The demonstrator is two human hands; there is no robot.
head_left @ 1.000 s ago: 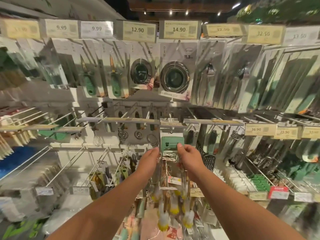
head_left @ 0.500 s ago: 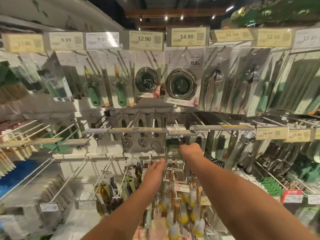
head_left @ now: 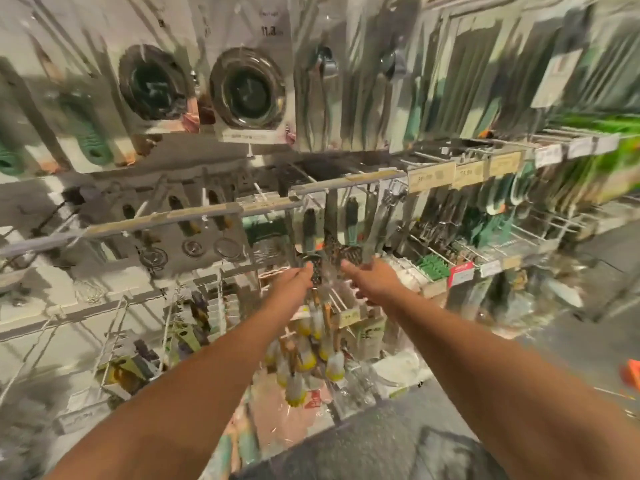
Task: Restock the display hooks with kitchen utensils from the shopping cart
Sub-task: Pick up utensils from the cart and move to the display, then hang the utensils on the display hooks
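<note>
Both your left hand (head_left: 294, 280) and right hand (head_left: 372, 282) reach toward twelve o'clock at the dark perforated hanging utensils (head_left: 341, 252); blur hides each grip, so steady the packet before releasing.

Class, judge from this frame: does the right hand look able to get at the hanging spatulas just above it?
Probably yes. The right hand sits just under the spatulas with nothing between them, though blur hides whether it touches them.
</note>
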